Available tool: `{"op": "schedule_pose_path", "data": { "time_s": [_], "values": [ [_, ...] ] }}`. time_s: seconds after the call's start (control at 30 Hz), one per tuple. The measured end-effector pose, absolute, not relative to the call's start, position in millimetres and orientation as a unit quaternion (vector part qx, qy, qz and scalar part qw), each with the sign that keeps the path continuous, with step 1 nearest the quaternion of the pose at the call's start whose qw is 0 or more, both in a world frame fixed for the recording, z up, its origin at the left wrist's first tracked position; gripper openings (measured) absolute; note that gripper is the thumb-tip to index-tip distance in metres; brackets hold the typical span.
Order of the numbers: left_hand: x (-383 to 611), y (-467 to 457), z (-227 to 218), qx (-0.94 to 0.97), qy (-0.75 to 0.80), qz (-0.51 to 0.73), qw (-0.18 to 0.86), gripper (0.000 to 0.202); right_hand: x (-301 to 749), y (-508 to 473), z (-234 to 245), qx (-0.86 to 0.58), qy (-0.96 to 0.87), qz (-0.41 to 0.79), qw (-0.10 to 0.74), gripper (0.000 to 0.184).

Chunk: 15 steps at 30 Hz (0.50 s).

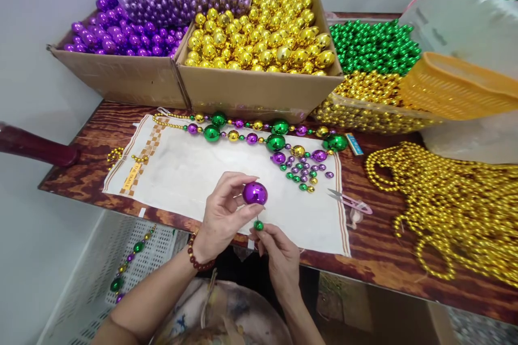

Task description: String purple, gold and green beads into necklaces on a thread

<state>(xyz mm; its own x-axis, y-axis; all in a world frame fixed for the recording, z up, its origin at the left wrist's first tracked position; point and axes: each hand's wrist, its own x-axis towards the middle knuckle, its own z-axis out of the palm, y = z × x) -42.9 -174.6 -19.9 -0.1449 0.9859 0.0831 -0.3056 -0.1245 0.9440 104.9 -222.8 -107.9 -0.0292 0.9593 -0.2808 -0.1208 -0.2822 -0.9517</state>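
Observation:
My left hand pinches a large shiny purple bead between thumb and fingers, above a white cloth. Just below it, my right hand grips a thin needle or thread with a small green bead on it, pointing up at the purple bead. A finished string of green, gold and purple beads lies along the cloth's far edge. Loose small beads sit near its right end.
Cardboard boxes of purple beads and gold beads stand at the back. Green beads, an orange basket and gold bead strands lie right. Thread snips rest by the cloth. A white crate holds another strand.

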Motion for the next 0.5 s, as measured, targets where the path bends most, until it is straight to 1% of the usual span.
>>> {"op": "schedule_pose_path", "data": {
  "time_s": [0.1,0.23,0.5],
  "values": [
    [-44.3,-170.7,-19.1,0.378,0.431,0.629,0.525,0.032,107.4,-227.6,-108.1,-0.528,-0.433,0.570,0.456,0.019],
    [-45.9,-165.8,-19.1,0.351,0.423,0.639,0.539,0.032,107.1,-233.8,-108.5,-0.540,-0.428,0.553,0.469,0.017],
    [-47.2,-157.4,-30.4,0.328,0.441,0.652,0.523,0.035,102.7,-239.4,-104.4,-0.535,-0.416,0.559,0.478,0.016]
  ]
}}
